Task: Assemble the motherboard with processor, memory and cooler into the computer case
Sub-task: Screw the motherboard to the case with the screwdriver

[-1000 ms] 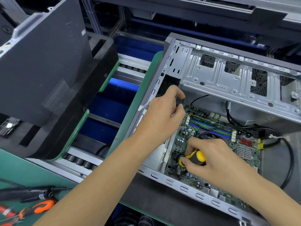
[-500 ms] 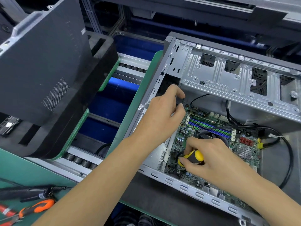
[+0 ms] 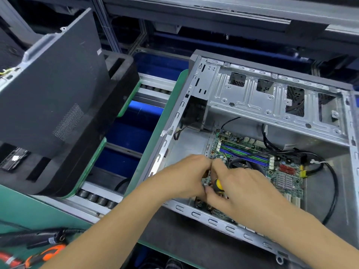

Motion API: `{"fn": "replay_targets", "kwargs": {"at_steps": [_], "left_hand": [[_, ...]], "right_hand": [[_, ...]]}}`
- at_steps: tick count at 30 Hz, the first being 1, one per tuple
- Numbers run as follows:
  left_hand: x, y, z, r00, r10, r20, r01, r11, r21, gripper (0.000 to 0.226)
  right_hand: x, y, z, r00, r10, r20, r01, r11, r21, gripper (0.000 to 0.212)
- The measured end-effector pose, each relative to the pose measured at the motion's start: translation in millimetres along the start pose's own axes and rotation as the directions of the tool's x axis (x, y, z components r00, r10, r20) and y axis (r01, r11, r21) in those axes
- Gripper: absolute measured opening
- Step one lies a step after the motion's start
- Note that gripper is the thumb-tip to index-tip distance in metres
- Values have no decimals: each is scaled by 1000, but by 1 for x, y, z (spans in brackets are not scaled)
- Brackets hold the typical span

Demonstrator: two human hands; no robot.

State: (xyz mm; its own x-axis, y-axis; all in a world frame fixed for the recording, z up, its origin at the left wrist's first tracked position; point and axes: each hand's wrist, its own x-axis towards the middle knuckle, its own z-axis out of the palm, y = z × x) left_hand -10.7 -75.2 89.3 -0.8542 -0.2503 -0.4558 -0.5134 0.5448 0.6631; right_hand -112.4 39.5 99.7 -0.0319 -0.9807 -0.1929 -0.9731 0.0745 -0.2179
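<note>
Now that my left hand [image 3: 186, 177] has dropped from the case [image 3: 252, 105] corner to meet my right hand [image 3: 242, 191], whose curled fingers grip the screwdriver [image 3: 218, 185] at lower centre, I judge I'm screwing down the board [image 3: 281, 171]; whether the left fingers hold anything I cannot tell.

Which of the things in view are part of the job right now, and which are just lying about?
In use:
- computer case, open
- motherboard inside it
- memory slots
- yellow-and-black screwdriver, held by the right hand
- left hand, fingers curled at the board beside it

Lying about:
- orange-handled tool
- black tool with cable
- dark side panel
</note>
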Motion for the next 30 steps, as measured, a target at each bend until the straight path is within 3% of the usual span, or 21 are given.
{"fn": "replay_targets", "kwargs": {"at_steps": [6,8,11,13,16,18,20,21,24,25,27,30], "left_hand": [[-5,-4,-2,998,57,2,-56,987,-148,33],[-7,-4,-4,995,99,30,-93,981,-168,37],[-10,-4,-6,994,111,10,-107,977,-182,44],[-11,-3,-6,996,91,16,-86,978,-191,38],[-12,-4,-8,998,60,34,-54,984,-169,25],[-12,-5,-7,997,52,53,-42,985,-169,31],[-14,-6,-5,996,60,62,-48,984,-173,31],[-14,-5,-4,996,56,67,-43,984,-173,25],[-15,-2,-4,996,51,79,-30,969,-247,14],[-14,-3,-4,996,53,68,-32,962,-271,26],[-14,-4,-7,997,32,71,-12,964,-266,39],[-14,-6,-7,993,17,113,12,967,-254,28]], "right_hand": [[-5,5,-21,975,-174,135,149,974,173,18],[-4,5,-19,969,-206,134,204,979,30,29],[6,-1,-17,980,-154,124,180,953,-245,65],[6,-2,-17,983,-122,136,153,957,-248,79],[-5,1,-28,972,-197,130,207,976,-68,35],[-7,0,-29,961,-233,147,245,967,-66,38],[-1,-4,-29,963,-222,150,244,959,-146,21],[2,-8,-29,973,-197,122,218,958,-187,24],[4,-10,-27,987,-141,74,158,925,-346,58],[1,-10,-29,984,-169,63,180,936,-303,56],[-5,-8,-35,970,-223,98,240,946,-217,25],[-1,-9,-36,948,-264,178,298,933,-202,20]]}}
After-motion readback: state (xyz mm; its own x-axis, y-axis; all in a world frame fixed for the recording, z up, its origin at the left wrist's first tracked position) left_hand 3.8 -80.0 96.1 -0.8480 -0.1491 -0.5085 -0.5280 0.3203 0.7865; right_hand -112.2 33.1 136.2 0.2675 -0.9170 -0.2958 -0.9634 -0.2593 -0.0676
